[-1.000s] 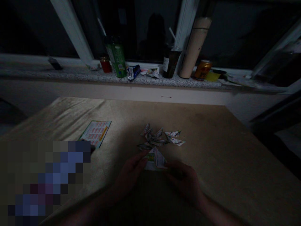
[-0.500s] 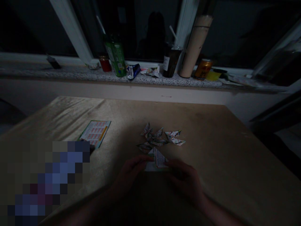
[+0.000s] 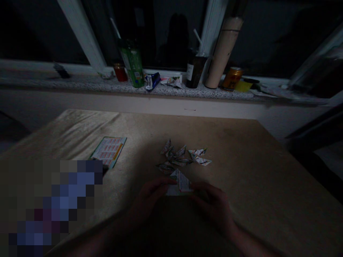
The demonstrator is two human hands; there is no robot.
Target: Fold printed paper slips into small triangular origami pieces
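A partly folded sheet of printed paper (image 3: 183, 181) lies in front of me, its top brought to a point and a pale strip along its lower edge. On its left side, my left hand (image 3: 154, 191) grips the paper with fingers closed. My right hand (image 3: 211, 198) holds the opposite edge between thumb and fingers. Just beyond the sheet rest several small folded paper boats (image 3: 180, 157), made from similar printed paper and clustered together. Dim light hides much of the fingers' detail.
To the left on the table (image 3: 235, 142) lies a stack of printed leaflets (image 3: 109, 150), beside a pixelated area. Along the windowsill (image 3: 166, 91) stand a green bottle (image 3: 134, 67), a red jar (image 3: 120, 72), a dark cup with a straw (image 3: 194, 71), a tall tube (image 3: 223, 53) and an orange can (image 3: 232, 78).
Both hands keep hold of the folded paper, which has shifted very slightly to the right. Everything else stays in place.
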